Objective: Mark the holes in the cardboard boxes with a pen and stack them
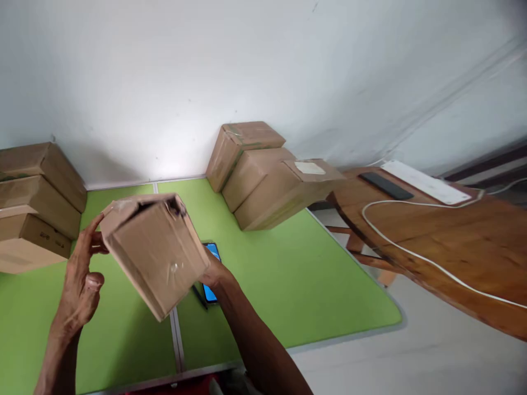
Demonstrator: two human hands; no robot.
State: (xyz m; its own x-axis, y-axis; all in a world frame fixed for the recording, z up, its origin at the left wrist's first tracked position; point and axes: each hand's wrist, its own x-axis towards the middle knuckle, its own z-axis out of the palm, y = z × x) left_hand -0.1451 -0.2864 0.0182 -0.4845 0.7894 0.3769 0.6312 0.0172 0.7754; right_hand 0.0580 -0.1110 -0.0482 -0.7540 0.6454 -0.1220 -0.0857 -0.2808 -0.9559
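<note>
"Where was the cardboard box (pixel 158 258)?"

"Between the two hands, above the worktop (pixel 321 285), and tilted. It lay to the right of the left hand (pixel 78 282), and up and to the left of the right hand (pixel 214 270)."

"Which way did its long axis run?"

"I could judge only the broad face on view. Its longer edges slanted from the far left down toward the near right. At the far end the cardboard gaped, leaving a dark slit."

"Which hand was nearer?"

"The right, I'd say. It gripped the box at the right side, though its fingers were hidden behind, so I couldn't tell how they were placed. The left hand was spread, its thumb well away from the cardboard, and its index fingertip seemed to touch the upper left edge."

"And around them?"

"A smartphone (pixel 211 293) with a lit blue screen lay beneath the right wrist, partly covered, and a dark, pen-like stick (pixel 199 297) lay just beside it. Farther out, a left stack of boxes (pixel 37 195) and a right stack of boxes (pixel 263 189) stood near the wall (pixel 135 82). Well off to the right, a white cable (pixel 415 252) curved across a wooden table (pixel 465 236)."
</note>
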